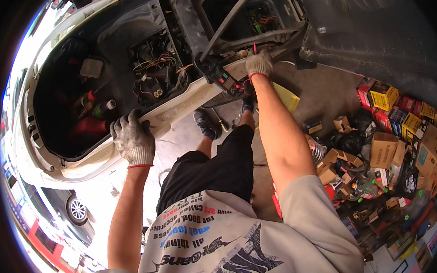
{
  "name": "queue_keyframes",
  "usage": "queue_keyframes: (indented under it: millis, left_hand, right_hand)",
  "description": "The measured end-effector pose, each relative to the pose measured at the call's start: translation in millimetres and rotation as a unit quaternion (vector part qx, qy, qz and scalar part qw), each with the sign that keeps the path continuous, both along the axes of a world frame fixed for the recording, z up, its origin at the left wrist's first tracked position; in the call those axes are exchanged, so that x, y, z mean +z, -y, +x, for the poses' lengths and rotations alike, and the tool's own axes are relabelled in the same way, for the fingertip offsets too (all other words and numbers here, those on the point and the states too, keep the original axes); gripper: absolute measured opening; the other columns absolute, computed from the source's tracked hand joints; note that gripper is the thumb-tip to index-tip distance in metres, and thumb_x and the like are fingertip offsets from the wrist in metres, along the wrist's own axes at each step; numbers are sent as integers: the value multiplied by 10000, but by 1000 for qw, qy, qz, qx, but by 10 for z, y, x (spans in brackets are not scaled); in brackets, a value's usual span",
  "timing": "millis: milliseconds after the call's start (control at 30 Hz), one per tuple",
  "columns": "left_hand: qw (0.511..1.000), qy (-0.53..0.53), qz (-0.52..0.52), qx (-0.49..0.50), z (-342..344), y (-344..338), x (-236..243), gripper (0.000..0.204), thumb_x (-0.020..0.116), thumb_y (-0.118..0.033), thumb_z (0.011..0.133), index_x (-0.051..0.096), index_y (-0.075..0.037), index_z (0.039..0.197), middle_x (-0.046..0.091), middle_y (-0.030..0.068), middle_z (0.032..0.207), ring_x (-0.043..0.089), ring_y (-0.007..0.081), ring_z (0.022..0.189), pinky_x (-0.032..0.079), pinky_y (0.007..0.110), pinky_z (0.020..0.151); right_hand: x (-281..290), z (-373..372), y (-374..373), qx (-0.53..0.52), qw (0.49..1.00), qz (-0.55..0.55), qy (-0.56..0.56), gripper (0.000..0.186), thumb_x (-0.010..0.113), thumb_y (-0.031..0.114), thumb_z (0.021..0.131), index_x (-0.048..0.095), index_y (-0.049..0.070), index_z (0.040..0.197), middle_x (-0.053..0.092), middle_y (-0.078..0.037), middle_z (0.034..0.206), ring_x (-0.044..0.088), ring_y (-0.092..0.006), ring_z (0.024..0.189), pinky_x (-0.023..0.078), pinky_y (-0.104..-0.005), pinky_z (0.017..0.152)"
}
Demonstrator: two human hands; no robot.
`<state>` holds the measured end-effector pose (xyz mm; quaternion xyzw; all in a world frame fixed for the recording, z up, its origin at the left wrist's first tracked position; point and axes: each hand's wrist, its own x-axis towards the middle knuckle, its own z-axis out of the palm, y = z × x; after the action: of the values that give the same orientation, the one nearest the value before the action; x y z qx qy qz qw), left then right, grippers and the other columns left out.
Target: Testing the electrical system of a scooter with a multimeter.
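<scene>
My left hand [133, 141], in a grey-coated work glove, is curled over the white body rim [172, 113] of an opened vehicle compartment. Farther forward and right, my gloved right hand [259, 64] is closed on a slim red probe [255, 48], its red end rising past the fingers. That hand is beside the dark frame of a square opening [219, 25]. Just left of it, a small dark device [226, 81] with red and green parts sits on the rim. A red lead shows near it. Bundles of coloured wires [155, 61] lie exposed in the compartment.
In the compartment's left part are a white-capped bottle [105, 109] and a clear box [91, 68]. A large black panel [377, 36] stands at upper right. Boxes, bottles and scrap [370, 164] crowd the right floor. A yellow panel [285, 98] lies below my right forearm.
</scene>
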<state>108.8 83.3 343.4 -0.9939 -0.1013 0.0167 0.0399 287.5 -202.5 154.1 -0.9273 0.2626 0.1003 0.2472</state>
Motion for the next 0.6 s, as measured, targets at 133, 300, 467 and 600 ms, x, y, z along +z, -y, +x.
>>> queue_keyframes:
  millis: [133,300,467,600]
  left_hand:
    - [1000,0,-2,-1,23,11,-15,341,673,-150,767,610,-79,1094,617,167,1032,536,351,1050,353,468,1002]
    - [1000,-5,-5,11,22,-16,-11,338,674,-141,760,613,-75,1086,619,165,1024,536,348,1050,351,466,1005]
    - [1000,4,-14,14,56,-12,-8,342,677,-134,750,616,-85,1083,622,157,1017,536,346,1046,348,465,1011]
    - [999,5,-33,18,57,-36,-19,380,700,-102,726,607,-104,1094,610,152,1025,520,357,1054,371,464,971]
  right_hand:
    - [-68,-31,32,12,998,-10,53,394,572,370,896,544,57,1134,670,-219,1010,655,-375,933,527,-462,782]
    - [22,-117,-14,10,999,27,45,362,548,382,917,559,85,1125,670,-219,996,648,-389,922,512,-467,778]
    - [-148,-373,347,65,975,29,211,348,573,312,909,559,108,1191,659,-201,1054,633,-395,951,506,-464,810]
    - [-208,-339,756,82,975,22,205,334,578,250,896,570,117,1202,639,-183,1138,617,-370,1032,489,-435,881]
